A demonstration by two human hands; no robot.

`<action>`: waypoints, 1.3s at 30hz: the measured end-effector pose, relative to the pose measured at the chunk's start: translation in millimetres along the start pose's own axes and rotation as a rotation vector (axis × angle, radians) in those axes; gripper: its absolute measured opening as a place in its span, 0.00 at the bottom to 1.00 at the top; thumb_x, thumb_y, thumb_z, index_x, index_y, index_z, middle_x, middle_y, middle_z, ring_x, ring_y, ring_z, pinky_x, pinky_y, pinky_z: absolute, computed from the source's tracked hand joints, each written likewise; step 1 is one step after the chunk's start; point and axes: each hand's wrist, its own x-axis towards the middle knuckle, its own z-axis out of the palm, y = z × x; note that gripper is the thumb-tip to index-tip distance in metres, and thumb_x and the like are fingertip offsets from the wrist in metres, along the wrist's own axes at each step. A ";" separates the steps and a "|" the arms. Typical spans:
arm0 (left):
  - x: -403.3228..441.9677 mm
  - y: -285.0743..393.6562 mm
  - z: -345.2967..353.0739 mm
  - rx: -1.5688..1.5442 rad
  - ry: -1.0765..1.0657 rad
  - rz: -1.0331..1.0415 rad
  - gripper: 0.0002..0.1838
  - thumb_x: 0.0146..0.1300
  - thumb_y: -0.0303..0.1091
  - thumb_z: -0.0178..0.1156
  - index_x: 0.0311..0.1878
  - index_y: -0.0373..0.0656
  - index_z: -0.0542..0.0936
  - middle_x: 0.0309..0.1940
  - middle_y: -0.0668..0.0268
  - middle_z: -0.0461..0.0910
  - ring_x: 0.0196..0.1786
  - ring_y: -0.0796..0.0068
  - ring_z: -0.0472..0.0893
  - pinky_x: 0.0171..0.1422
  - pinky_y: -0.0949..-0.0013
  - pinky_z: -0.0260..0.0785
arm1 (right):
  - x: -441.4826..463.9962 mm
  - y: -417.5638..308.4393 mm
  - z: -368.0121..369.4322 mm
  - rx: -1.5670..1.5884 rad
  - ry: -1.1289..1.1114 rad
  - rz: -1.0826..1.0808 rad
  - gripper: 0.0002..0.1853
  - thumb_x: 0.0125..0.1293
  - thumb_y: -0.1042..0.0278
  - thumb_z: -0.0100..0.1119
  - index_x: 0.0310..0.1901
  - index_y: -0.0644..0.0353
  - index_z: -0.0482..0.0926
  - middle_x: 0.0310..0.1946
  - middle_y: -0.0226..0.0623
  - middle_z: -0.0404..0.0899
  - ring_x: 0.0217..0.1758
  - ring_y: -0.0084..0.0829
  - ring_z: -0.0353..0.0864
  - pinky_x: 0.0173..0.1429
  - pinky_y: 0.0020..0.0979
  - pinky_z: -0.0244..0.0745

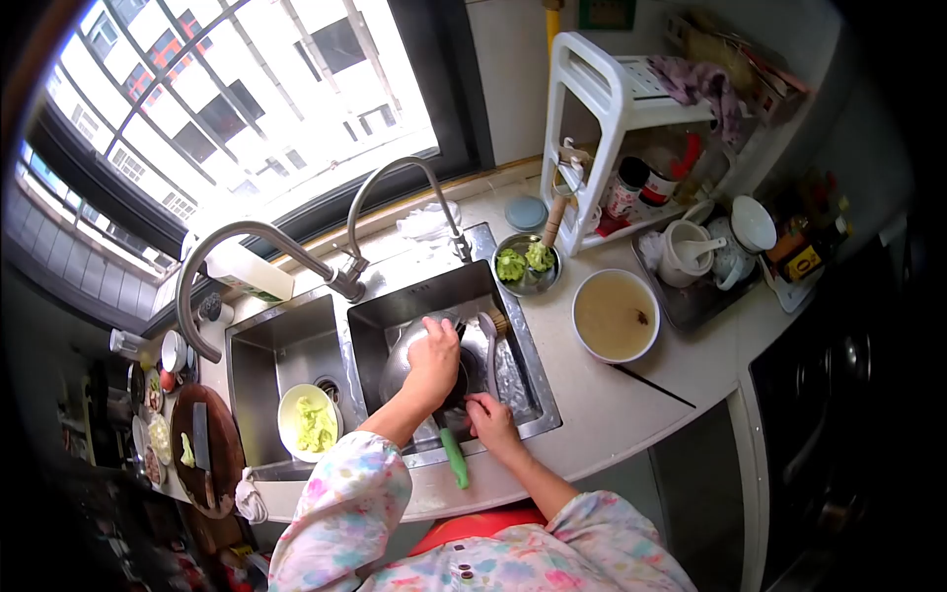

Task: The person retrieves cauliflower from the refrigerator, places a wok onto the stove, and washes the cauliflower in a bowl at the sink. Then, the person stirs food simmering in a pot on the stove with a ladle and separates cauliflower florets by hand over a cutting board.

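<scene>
In the right sink basin (426,301), my left hand (434,357) is closed on a round metal lid (397,367), over a dark pan. My right hand (490,418) is beside the pan's near edge, its fingers drawn together; what they hold, if anything, is too small to make out. A green handle (454,459) sticks out over the sink's front edge, just left of my right hand. Beside the pan, a long-handled brush (490,345) leans in the basin.
The left basin (281,340) holds a white bowl (286,422) of pale green vegetable pieces. Left of it, a knife (201,434) rests on a round board (230,454). To the right are a metal bowl (533,284), a bowl of cloudy liquid (614,316) and a chopstick (653,387). Faucets (261,229) arch above.
</scene>
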 end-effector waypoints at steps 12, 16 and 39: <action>-12.6 -36.2 10.3 -0.622 0.244 -0.384 0.30 0.44 0.23 0.53 0.57 0.51 0.71 0.52 0.57 0.73 0.44 0.52 0.78 0.48 0.60 0.71 | -0.2 -17.1 -36.6 -0.433 0.184 -0.334 0.11 0.60 0.67 0.52 0.41 0.64 0.76 0.25 0.46 0.79 0.26 0.42 0.80 0.31 0.37 0.74; -39.7 -63.8 139.5 -1.392 0.308 -0.599 0.36 0.38 0.21 0.52 0.59 0.48 0.70 0.41 0.62 0.80 0.45 0.67 0.79 0.49 0.71 0.69 | 4.6 -37.1 -44.5 -0.531 0.123 -0.431 0.09 0.58 0.69 0.53 0.39 0.63 0.76 0.32 0.48 0.80 0.35 0.47 0.80 0.39 0.39 0.75; -188.2 -58.0 106.7 -1.695 0.480 -1.040 0.21 0.53 0.28 0.58 0.52 0.37 0.74 0.44 0.59 0.78 0.34 0.78 0.79 0.41 0.75 0.71 | -14.1 -29.2 -1.3 -1.159 -0.297 -0.584 0.16 0.50 0.58 0.62 0.38 0.58 0.81 0.28 0.39 0.77 0.37 0.40 0.75 0.40 0.41 0.70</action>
